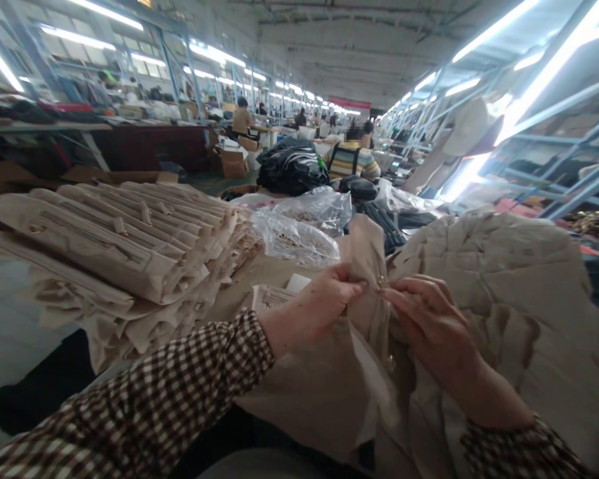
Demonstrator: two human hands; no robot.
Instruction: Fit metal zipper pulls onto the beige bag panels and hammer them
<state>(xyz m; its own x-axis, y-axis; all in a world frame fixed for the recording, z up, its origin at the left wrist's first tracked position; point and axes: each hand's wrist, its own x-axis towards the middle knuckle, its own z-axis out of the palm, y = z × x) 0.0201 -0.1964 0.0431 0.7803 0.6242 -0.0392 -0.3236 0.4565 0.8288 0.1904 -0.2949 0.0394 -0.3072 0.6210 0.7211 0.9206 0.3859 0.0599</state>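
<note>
Both my hands pinch a beige fabric piece [367,256] that stands up between them over my lap. My left hand [324,303] grips its left edge with fingers closed. From the right, my right hand [429,322] pinches the same piece at a small gold metal part [380,282]. Both sleeves are brown-and-white checked. More of the beige fabric hangs down below the hands.
A fanned stack of beige pieces with zips [124,239] lies to the left. A heap of beige fabric [509,279] fills the right. Clear plastic bags [299,229] and a black bundle [292,166] lie beyond. Other people sit at tables farther back [352,156].
</note>
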